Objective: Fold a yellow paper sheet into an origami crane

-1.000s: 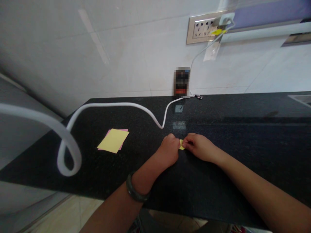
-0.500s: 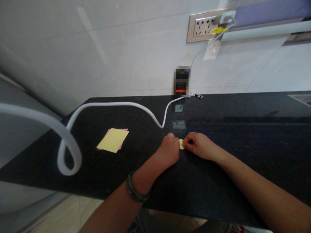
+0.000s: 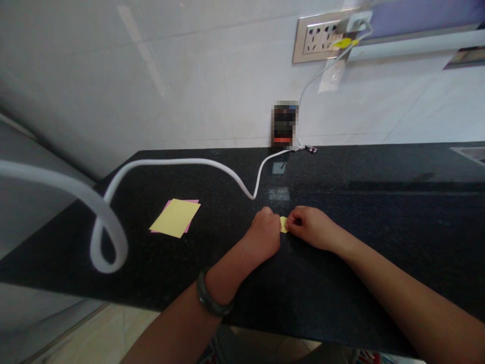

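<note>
Between my two hands is a small piece of yellow paper [image 3: 284, 224], mostly covered by my fingers. My left hand [image 3: 266, 232] is closed on its left side, knuckles up. My right hand [image 3: 308, 226] pinches its right edge between thumb and fingertips. Both hands rest low over the black speckled countertop [image 3: 227, 273]. To the left lies a yellow paper sheet [image 3: 175, 218], turned at an angle on top of a pink sheet [image 3: 196, 201] that shows only at its edges.
A white flexible tube [image 3: 189, 162] loops over the counter's left side and runs back to a pixelated upright device [image 3: 285, 125] against the wall. A thin cable links that area to a plug [image 3: 359, 23] in the wall socket [image 3: 318, 38].
The view has shifted very slightly. Both hands stay in place around the small yellow paper, and the sheets on the left have not been moved.
</note>
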The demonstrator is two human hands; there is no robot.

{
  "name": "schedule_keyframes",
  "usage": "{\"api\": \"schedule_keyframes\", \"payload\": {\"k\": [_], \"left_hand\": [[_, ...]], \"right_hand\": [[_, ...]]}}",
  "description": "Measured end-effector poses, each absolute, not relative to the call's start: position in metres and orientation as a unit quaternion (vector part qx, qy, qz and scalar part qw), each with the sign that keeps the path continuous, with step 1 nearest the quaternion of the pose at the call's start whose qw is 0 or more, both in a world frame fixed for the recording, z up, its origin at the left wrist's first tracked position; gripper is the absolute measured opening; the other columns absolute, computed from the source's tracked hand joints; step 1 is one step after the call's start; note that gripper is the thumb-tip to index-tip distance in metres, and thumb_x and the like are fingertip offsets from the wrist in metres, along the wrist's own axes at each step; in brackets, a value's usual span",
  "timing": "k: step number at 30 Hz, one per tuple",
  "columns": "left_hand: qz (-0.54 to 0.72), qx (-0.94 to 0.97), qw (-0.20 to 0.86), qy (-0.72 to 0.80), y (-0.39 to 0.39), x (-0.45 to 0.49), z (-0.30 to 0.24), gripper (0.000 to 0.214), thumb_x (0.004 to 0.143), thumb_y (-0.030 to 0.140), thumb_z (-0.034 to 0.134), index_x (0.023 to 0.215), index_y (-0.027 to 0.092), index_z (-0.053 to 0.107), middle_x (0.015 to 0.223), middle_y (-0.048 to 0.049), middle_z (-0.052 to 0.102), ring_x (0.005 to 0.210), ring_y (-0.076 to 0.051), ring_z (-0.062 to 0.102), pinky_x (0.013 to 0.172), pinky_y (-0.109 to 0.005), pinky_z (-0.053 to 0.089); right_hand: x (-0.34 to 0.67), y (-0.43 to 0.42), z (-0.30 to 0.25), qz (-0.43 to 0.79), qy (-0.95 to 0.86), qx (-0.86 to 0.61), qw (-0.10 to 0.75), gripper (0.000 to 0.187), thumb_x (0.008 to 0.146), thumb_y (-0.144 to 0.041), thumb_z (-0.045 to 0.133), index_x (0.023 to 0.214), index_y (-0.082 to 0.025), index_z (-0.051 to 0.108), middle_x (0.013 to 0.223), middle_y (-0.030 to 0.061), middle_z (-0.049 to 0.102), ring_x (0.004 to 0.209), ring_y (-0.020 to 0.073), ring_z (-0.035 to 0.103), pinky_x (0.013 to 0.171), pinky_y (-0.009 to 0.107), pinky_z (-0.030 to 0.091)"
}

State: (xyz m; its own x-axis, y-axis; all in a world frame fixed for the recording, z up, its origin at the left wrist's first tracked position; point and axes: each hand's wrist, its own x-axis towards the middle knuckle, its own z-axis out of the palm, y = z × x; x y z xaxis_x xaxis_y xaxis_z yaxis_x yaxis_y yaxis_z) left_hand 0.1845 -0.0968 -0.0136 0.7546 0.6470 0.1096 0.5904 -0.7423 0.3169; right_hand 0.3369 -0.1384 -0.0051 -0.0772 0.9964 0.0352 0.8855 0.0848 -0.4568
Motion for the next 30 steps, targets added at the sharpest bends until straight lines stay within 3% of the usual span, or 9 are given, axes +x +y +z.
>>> {"api": "schedule_keyframes", "payload": {"k": [9,14,23,28,30], "left_hand": [[0.084,0.933,0.136,0.324,-0.095,0.18,-0.004,0.014,0.076,0.012,0.037,0.08,0.014,0.051,0.083,-0.0062,0.049,0.079,-0.016,0.047,0.071,-0.028,0.04],[0.021,0.967,0.088,0.238,-0.109,0.177,0.016,0.022,0.075,0.005,0.032,0.08,0.011,0.052,0.082,-0.009,0.051,0.079,-0.018,0.045,0.073,-0.03,0.038],[0.012,0.971,0.065,0.229,-0.125,0.162,0.009,0.03,0.079,0.01,0.027,0.105,0.011,0.043,0.097,-0.0111,0.048,0.093,-0.021,0.041,0.078,-0.032,0.035],[0.03,0.972,0.082,0.217,-0.116,0.158,0.005,0.031,0.08,0.01,0.029,0.108,0.013,0.042,0.101,-0.0093,0.047,0.097,-0.02,0.041,0.081,-0.032,0.034],[0.036,0.971,0.085,0.222,-0.117,0.159,0.005,0.031,0.08,0.011,0.029,0.107,0.013,0.043,0.101,-0.0092,0.048,0.097,-0.02,0.041,0.081,-0.032,0.034]], "right_hand": [[0.339,-0.135,-0.005,0.194,-0.67,-0.697,0.164,0.01,0.066,-0.025,0.056,0.059,-0.019,0.059,0.059,0.0002,0.059,0.053,0.0116,0.051,0.049,0.022,0.033],[0.338,-0.136,-0.006,0.195,-0.673,-0.692,0.173,0.009,0.066,-0.023,0.055,0.059,-0.018,0.058,0.059,0.0,0.06,0.053,0.0109,0.052,0.049,0.021,0.034],[0.34,-0.134,-0.007,0.191,-0.698,-0.664,0.188,0.012,0.069,-0.023,0.053,0.061,-0.017,0.059,0.061,0.001,0.059,0.055,0.0113,0.052,0.052,0.021,0.036],[0.344,-0.149,0.002,0.172,-0.739,-0.624,0.186,0.016,0.076,-0.02,0.046,0.079,-0.018,0.062,0.075,0.0024,0.059,0.068,0.0123,0.054,0.062,0.022,0.038],[0.343,-0.159,0.004,0.113,-0.794,-0.579,0.148,0.023,0.081,-0.019,0.04,0.091,-0.019,0.061,0.079,0.0043,0.057,0.07,0.0131,0.053,0.064,0.023,0.038]]}}
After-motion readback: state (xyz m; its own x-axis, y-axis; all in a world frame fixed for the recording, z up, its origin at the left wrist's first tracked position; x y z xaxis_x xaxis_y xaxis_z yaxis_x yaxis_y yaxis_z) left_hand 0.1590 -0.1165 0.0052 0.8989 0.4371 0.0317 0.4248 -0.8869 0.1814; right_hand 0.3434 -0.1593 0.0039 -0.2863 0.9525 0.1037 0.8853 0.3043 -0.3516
